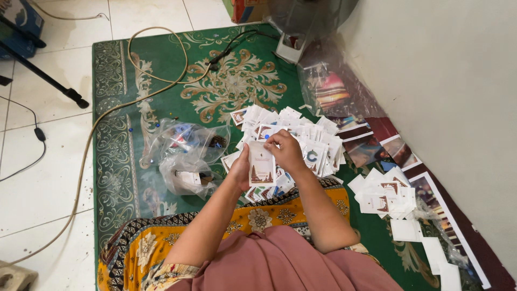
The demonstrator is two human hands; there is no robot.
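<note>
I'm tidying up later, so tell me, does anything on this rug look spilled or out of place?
Yes. The small white cards lie in a loose, overlapping heap on the green rug rather than a stack. A few small beads are scattered loose beside the clear plastic bags. Both hands hold one card.

green floral rug (134, 178), white brown-printed card (262, 164), yellow patterned cloth (161, 248)

Both bare forearms reach forward from pink sleeves and converge in front of the body. The left hand (240, 171) is cupped, palm turned inward, fingers curled and closed in a grip. The right hand (287, 151) is raised slightly higher, its fingertips pinched together, wrist bent downward.
</note>
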